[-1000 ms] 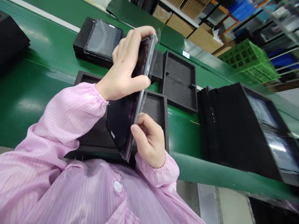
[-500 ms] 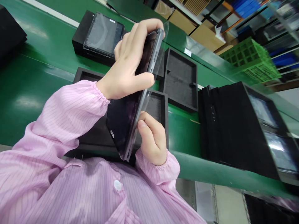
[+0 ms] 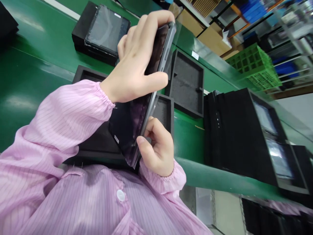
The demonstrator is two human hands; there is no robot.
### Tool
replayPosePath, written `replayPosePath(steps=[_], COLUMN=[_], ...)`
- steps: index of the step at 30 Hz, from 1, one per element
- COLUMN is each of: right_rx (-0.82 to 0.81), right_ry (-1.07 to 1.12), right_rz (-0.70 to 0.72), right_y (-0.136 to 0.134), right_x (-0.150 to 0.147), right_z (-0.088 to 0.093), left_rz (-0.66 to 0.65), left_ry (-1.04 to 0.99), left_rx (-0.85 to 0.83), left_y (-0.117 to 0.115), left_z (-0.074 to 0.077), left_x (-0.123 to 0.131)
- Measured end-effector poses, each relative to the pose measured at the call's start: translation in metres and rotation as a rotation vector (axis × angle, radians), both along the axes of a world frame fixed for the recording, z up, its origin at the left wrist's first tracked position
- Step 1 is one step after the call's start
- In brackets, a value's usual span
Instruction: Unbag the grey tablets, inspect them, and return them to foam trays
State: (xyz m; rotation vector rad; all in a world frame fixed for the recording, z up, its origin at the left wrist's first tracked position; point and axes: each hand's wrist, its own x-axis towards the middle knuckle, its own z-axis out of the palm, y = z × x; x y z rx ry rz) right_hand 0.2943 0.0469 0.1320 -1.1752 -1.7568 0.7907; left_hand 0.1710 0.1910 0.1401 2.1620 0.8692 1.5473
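Note:
A dark tablet (image 3: 130, 119) stands tilted on edge above an open black tray, its screen facing left and a small white label near its lower end. My left hand (image 3: 139, 62) grips its upper end, fingers curled over the top and thumb stretched along the side edge. Lower down, my right hand (image 3: 158, 147) holds the near side edge, with the thumb at the front and the bent fingers partly hidden behind. A strip of clear film shows along the tablet's back edge. The black tray (image 3: 97, 153) beneath is largely covered by my arm and the tablet.
Another tablet in film (image 3: 107, 31) lies on a black box (image 3: 80, 32) at the back left. An open black tray (image 3: 187, 83) sits behind my right hand. Several black trays (image 3: 234, 130) stand stacked on the right, beyond them a green crate (image 3: 259, 67). Cardboard boxes (image 3: 210, 36) fill a shelf.
My right thumb has come away from the fingers and shifted left onto the tablet's edge. The clear film sticks out less behind the tablet. My left hand keeps its grip; the view has shifted slightly.

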Motion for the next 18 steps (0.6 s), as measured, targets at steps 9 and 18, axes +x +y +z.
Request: replayPosePath(steps=[9, 18], right_rx=[-0.097, -0.165], right_ry=[0.139, 0.079], right_rz=[0.009, -0.187], right_y=[0.006, 0.001], right_x=[0.011, 0.014], right_z=[-0.009, -0.002], left_rz=[0.098, 0.111], left_ry=[0.176, 0.271], left_rx=[-0.110, -0.261], left_y=[0.019, 0.021], left_z=[-0.008, -0.002], left_x=[-0.011, -0.013])
